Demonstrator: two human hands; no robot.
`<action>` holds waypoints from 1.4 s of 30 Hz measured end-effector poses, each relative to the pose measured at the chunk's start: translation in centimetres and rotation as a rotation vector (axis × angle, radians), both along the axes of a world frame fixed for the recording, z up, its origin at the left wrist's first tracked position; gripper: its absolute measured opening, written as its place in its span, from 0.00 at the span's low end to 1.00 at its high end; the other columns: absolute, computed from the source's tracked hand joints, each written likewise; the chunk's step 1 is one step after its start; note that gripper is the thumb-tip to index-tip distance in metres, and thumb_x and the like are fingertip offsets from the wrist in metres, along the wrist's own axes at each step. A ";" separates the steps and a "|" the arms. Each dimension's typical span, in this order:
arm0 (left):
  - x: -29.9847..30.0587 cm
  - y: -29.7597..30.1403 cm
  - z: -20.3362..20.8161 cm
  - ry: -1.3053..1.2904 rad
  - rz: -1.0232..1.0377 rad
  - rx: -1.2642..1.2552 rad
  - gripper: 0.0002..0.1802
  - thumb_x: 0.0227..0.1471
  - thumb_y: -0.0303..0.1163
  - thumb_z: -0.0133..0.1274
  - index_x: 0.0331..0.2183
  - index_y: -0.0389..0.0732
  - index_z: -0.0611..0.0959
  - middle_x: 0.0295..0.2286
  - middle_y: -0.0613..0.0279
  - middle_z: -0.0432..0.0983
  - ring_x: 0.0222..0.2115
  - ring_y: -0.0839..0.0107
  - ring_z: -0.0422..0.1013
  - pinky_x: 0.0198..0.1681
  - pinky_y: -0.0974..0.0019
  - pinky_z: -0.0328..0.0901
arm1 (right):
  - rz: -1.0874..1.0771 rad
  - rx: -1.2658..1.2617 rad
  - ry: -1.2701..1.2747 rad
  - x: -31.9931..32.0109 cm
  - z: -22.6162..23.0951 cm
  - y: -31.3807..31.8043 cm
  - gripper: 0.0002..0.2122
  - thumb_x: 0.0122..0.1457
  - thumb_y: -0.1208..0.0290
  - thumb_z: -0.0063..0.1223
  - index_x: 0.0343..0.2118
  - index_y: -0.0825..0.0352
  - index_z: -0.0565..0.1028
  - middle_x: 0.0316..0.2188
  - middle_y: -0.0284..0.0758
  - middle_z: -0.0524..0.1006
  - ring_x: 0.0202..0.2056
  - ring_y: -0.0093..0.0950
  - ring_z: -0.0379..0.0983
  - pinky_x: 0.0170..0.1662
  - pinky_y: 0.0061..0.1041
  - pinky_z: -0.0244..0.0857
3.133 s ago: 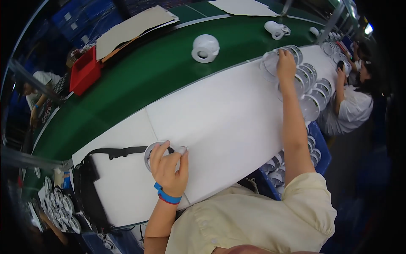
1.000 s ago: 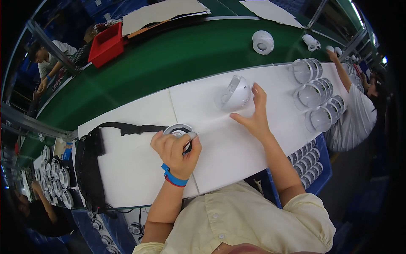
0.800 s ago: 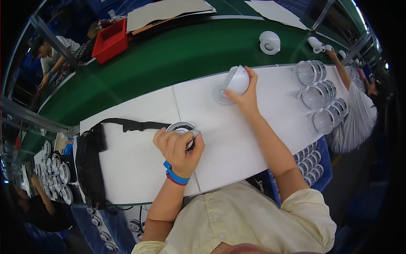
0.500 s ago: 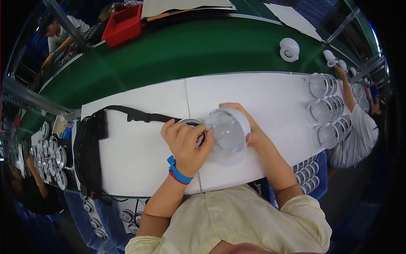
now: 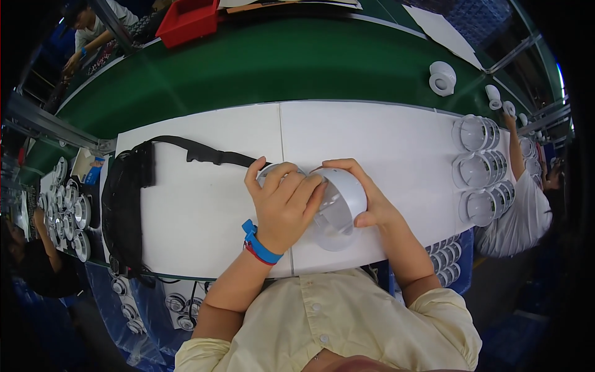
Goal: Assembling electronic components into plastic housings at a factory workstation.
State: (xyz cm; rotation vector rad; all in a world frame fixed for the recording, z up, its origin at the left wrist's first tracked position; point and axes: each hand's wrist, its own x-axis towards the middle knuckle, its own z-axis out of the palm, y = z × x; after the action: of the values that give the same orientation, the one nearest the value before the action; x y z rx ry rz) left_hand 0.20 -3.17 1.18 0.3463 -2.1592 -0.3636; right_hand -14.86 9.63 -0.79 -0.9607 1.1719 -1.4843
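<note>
My right hand curls round the white outer side of a clear dome cover, its thumb at the near edge and fingers over the far edge. My left hand is closed, palm down, with its fingers bent against the left edge of that cover. Under the left fingers a round white-rimmed part shows only partly, close against the cover. Both things are held just above the white tabletop, near its middle. A black strap runs from a black bag at the left toward my left hand.
Several stacked clear domes with white rings stand at the right. A white round housing sits on the green belt beyond the tabletop. A red tray is at the back. Co-workers sit at both sides; blue-lined bins flank me below.
The dome cover has turned so its white outer side faces up more. My left fingers have shifted onto its edge, and the two parts are closer together. The view has shifted slightly.
</note>
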 end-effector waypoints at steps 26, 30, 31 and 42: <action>6.5 -3.6 -5.0 -0.216 -0.356 1.427 0.35 0.48 0.18 0.54 0.58 0.31 0.61 0.45 0.48 0.71 0.37 0.69 0.74 0.38 0.70 0.70 | -0.385 0.071 0.608 1.0 -0.6 2.5 0.48 0.33 0.58 0.73 0.61 0.64 0.59 0.55 0.44 0.63 0.56 0.37 0.62 0.57 0.36 0.59; 5.3 -1.8 -3.5 -0.240 -0.289 1.575 0.36 0.49 0.16 0.52 0.59 0.33 0.59 0.48 0.49 0.68 0.43 0.68 0.72 0.42 0.68 0.71 | -0.671 -0.275 1.107 0.4 -3.3 3.7 0.47 0.35 0.60 0.71 0.59 0.64 0.56 0.59 0.49 0.57 0.59 0.45 0.57 0.59 0.43 0.56; 5.0 -1.1 -3.2 -0.204 -0.232 1.637 0.36 0.50 0.15 0.51 0.59 0.34 0.58 0.50 0.49 0.66 0.45 0.68 0.71 0.43 0.67 0.71 | -0.703 -0.262 1.166 0.3 -3.5 3.8 0.45 0.36 0.61 0.71 0.59 0.64 0.56 0.59 0.50 0.55 0.60 0.47 0.55 0.60 0.45 0.55; 3.4 2.5 -6.8 0.081 -0.377 1.352 0.40 0.51 0.12 0.47 0.62 0.37 0.51 0.55 0.53 0.58 0.56 0.64 0.61 0.53 0.66 0.65 | -0.612 0.016 0.978 8.2 -3.1 0.8 0.08 0.48 0.80 0.63 0.32 0.70 0.75 0.28 0.36 0.75 0.25 0.28 0.69 0.26 0.24 0.63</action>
State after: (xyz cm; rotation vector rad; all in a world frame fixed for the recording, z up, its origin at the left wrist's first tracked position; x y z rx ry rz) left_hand 3.55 -0.68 -5.62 0.6165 -1.5749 -1.9942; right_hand -6.66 10.40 -3.88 -1.4656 2.3339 -1.4544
